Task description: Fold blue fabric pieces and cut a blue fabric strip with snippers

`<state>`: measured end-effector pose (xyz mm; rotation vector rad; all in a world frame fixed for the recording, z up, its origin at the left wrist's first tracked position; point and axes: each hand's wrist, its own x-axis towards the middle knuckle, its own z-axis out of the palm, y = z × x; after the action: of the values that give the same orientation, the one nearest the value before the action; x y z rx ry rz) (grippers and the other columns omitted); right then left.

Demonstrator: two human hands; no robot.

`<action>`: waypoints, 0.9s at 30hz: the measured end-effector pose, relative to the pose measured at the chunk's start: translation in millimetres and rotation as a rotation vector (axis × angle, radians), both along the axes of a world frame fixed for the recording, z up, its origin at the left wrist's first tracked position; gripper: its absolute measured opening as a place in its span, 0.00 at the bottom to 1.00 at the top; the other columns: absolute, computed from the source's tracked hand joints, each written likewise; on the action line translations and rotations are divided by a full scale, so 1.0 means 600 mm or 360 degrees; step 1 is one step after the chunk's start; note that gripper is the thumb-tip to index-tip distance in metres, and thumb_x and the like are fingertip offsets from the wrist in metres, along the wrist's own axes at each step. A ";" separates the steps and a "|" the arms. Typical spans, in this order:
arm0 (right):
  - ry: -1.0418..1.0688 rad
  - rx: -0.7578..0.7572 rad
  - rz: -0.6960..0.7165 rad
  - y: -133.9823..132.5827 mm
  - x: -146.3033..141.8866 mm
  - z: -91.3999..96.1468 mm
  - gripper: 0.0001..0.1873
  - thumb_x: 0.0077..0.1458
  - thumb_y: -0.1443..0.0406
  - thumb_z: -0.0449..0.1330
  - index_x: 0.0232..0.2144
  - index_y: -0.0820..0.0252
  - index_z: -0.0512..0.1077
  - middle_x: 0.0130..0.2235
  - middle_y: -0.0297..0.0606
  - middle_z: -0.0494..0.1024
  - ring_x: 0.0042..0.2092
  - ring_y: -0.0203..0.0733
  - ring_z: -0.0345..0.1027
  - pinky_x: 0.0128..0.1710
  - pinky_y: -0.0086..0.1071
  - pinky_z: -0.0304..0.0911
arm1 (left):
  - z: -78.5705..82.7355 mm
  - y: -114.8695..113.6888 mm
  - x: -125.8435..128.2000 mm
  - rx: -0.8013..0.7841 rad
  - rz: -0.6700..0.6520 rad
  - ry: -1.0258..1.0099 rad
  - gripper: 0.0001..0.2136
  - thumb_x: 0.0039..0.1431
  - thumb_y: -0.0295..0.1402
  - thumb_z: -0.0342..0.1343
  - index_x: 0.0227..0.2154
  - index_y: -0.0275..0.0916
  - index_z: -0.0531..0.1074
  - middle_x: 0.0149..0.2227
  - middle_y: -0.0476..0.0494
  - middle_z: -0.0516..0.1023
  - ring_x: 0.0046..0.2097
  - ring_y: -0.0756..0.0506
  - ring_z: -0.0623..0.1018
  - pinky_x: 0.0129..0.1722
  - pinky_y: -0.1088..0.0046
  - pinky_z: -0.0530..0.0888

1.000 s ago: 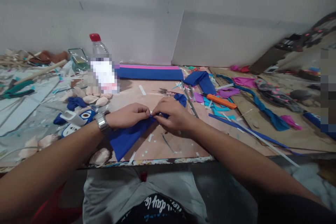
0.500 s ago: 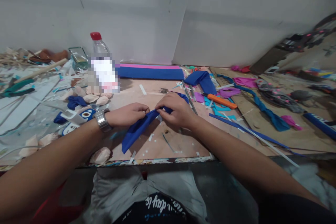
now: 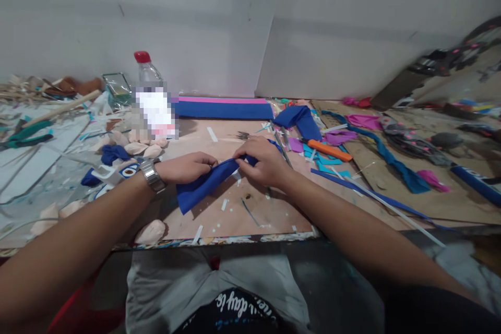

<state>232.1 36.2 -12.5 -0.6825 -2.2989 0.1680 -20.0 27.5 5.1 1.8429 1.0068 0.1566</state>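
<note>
Both my hands grip one strip of blue crepe paper (image 3: pixel 203 185) just above the brown work board (image 3: pixel 254 214). My left hand (image 3: pixel 188 167), with a metal watch on its wrist, is closed around the strip's left part. My right hand (image 3: pixel 262 162) pinches the strip at its right end. The paper is bunched into a narrow band between the hands, and its loose end hangs down to the left.
A plastic bottle with a red cap (image 3: pixel 151 96) stands behind my left hand. A blue and pink paper roll (image 3: pixel 223 108) lies by the wall. Orange cutter (image 3: pixel 329 150), paper scraps, pale petal pieces (image 3: pixel 151 230) and green pliers (image 3: pixel 25 134) lie about.
The blue paper went from a wide flat piece to a narrower gathered band. Its loose end drew in toward my left hand, and both hands shifted slightly away from me.
</note>
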 end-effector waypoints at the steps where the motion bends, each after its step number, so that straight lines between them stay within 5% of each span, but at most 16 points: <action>1: 0.0000 0.0000 -0.0011 0.000 0.001 0.000 0.04 0.58 0.70 0.62 0.36 0.58 0.77 0.36 0.39 0.84 0.39 0.47 0.74 0.46 0.42 0.65 | -0.001 0.003 -0.001 -0.0006 -0.0008 0.0022 0.08 0.53 0.31 0.48 0.29 0.39 0.72 0.30 0.49 0.74 0.31 0.47 0.70 0.34 0.71 0.68; 15: 0.0012 0.0048 -0.0057 0.003 0.003 0.006 0.05 0.59 0.69 0.62 0.35 0.56 0.78 0.35 0.39 0.84 0.40 0.48 0.74 0.47 0.43 0.64 | -0.016 0.014 -0.016 -0.0006 0.0014 0.0021 0.16 0.52 0.30 0.49 0.41 0.40 0.78 0.36 0.44 0.80 0.33 0.45 0.75 0.32 0.72 0.70; 22: -0.0016 0.0066 0.0089 -0.007 -0.004 0.002 0.06 0.59 0.70 0.62 0.36 0.56 0.78 0.36 0.38 0.84 0.40 0.46 0.74 0.48 0.43 0.63 | -0.004 0.003 -0.001 0.0237 0.0113 -0.0190 0.12 0.62 0.39 0.53 0.38 0.41 0.79 0.48 0.42 0.82 0.48 0.42 0.76 0.49 0.69 0.71; 27: -0.0050 0.0062 0.0120 -0.012 -0.009 -0.002 0.04 0.61 0.68 0.63 0.36 0.56 0.78 0.36 0.37 0.85 0.40 0.46 0.74 0.47 0.43 0.62 | -0.007 -0.009 0.011 0.0053 0.0037 -0.0255 0.19 0.68 0.50 0.52 0.33 0.38 0.73 0.31 0.49 0.73 0.33 0.48 0.68 0.35 0.73 0.66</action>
<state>226.7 29.1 -13.8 -0.5830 -2.3534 0.1480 -13.5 22.1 0.6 1.8180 0.9187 0.3314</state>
